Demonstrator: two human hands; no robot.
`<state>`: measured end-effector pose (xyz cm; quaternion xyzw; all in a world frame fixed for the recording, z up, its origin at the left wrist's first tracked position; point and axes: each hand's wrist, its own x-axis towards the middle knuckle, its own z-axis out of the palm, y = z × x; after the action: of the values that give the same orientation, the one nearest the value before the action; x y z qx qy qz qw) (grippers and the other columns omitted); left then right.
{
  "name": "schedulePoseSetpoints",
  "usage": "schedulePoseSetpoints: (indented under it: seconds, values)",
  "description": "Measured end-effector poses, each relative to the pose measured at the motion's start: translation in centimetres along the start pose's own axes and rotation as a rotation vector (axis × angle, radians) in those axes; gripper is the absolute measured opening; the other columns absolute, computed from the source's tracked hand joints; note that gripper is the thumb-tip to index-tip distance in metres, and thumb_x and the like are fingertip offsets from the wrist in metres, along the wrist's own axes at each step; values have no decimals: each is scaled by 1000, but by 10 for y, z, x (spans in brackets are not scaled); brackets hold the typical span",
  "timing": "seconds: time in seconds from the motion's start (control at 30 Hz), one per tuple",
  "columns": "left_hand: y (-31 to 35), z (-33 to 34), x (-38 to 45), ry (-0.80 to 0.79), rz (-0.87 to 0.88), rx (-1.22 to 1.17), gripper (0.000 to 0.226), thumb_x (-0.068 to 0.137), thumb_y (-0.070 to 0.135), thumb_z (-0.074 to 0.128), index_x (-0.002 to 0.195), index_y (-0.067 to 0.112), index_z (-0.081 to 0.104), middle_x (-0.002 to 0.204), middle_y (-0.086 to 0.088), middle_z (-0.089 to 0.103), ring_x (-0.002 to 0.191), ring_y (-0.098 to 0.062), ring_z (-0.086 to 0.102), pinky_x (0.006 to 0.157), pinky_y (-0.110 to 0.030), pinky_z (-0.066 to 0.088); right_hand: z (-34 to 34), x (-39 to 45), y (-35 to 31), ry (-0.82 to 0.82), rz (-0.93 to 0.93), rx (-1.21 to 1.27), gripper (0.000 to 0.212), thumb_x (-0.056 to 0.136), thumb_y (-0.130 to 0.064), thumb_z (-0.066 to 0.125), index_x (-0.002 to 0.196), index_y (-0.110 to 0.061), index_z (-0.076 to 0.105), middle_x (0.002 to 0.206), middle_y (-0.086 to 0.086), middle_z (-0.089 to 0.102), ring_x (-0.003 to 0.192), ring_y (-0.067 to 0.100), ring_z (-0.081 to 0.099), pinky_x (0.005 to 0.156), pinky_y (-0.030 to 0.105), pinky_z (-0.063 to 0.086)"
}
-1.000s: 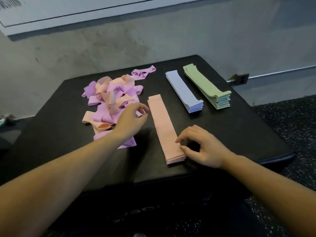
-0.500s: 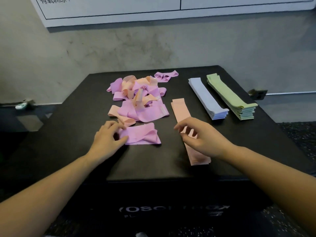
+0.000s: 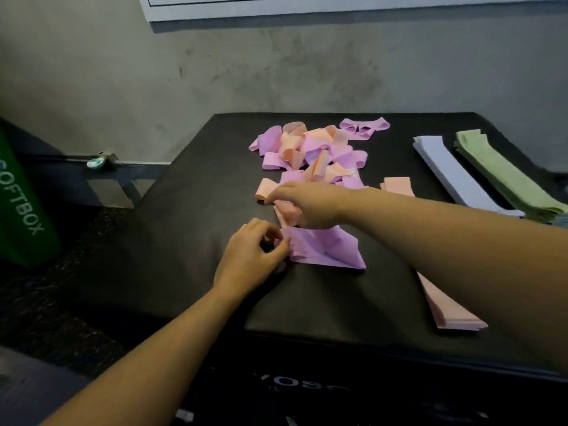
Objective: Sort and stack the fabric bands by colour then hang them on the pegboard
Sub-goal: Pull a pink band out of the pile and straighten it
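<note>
A loose heap of purple and peach fabric bands lies on the black padded box. One purple band lies crumpled in front of the heap, and my left hand pinches its left edge. My right hand reaches across from the right and grips a peach band at the heap's near edge. A flat peach stack runs under my right forearm. A pale blue stack and a green stack lie at the right.
A separate purple band lies at the back of the box. A green box marked SOFTBOX stands on the floor at the left. A grey wall rises behind, with a white board along the top edge.
My right hand left the peach stack, crossed to the left and took hold of a peach band at the heap. My left hand stays on the purple band. The view has swung left.
</note>
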<state>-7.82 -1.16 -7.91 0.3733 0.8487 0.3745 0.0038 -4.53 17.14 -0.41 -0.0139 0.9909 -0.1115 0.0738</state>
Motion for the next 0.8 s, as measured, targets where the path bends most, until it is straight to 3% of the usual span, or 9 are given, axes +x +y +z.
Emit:
schedulePoseSetpoints:
  seconds: [0.13, 0.23, 0.33, 0.43, 0.57, 0.67, 0.8]
  values:
    - [-6, 3, 1, 36, 47, -25, 19, 87, 42, 69, 78, 27, 62, 83, 12, 56, 78, -7, 54, 73, -34, 49, 2, 26, 6, -193, 50, -204, 62, 94, -18, 62, 148, -38, 40, 136, 2, 55, 109, 23, 56, 90, 35, 49]
    - [-9, 5, 3, 27, 42, -9, 20, 87, 46, 67, 80, 27, 63, 85, 12, 57, 80, -7, 54, 76, -35, 50, 3, 28, 5, -81, 38, -285, 45, 96, -29, 58, 140, -37, 51, 132, -1, 59, 110, 25, 58, 96, 45, 49]
    - [-10, 6, 3, 26, 55, 11, 20, 88, 47, 66, 80, 28, 62, 86, 12, 57, 81, -7, 54, 79, -38, 50, 9, 21, 4, 104, 17, -403, 28, 98, -35, 54, 125, -34, 63, 112, -4, 67, 107, 21, 58, 105, 56, 38]
    - [-7, 4, 4, 11, 52, 17, 19, 89, 48, 64, 80, 31, 59, 86, 13, 55, 82, -6, 53, 80, -36, 49, 9, 9, 3, 302, 48, -166, 22, 95, -33, 59, 114, -33, 69, 96, -7, 62, 107, 19, 53, 96, 41, 33]
    - [-4, 1, 2, 4, 63, 14, 19, 89, 50, 64, 81, 34, 57, 86, 15, 54, 82, -4, 53, 80, -34, 48, -2, -16, 0, 398, 118, 337, 20, 92, -19, 61, 107, -29, 71, 104, -5, 67, 99, 14, 60, 88, 34, 51]
    - [-4, 0, 1, 12, 70, -3, 20, 88, 50, 65, 84, 31, 61, 88, 15, 56, 82, -4, 55, 81, -37, 50, -13, -42, -3, 484, 148, 672, 25, 93, -3, 53, 104, -16, 71, 101, -5, 70, 86, 6, 64, 75, 17, 52]
    - [-3, 1, -2, 30, 82, -26, 32, 80, 62, 58, 88, 31, 63, 89, 14, 57, 81, -7, 56, 81, -39, 50, -26, -68, -5, 604, 212, 819, 27, 93, -1, 47, 95, -16, 70, 89, -12, 67, 74, -5, 58, 76, 19, 46]
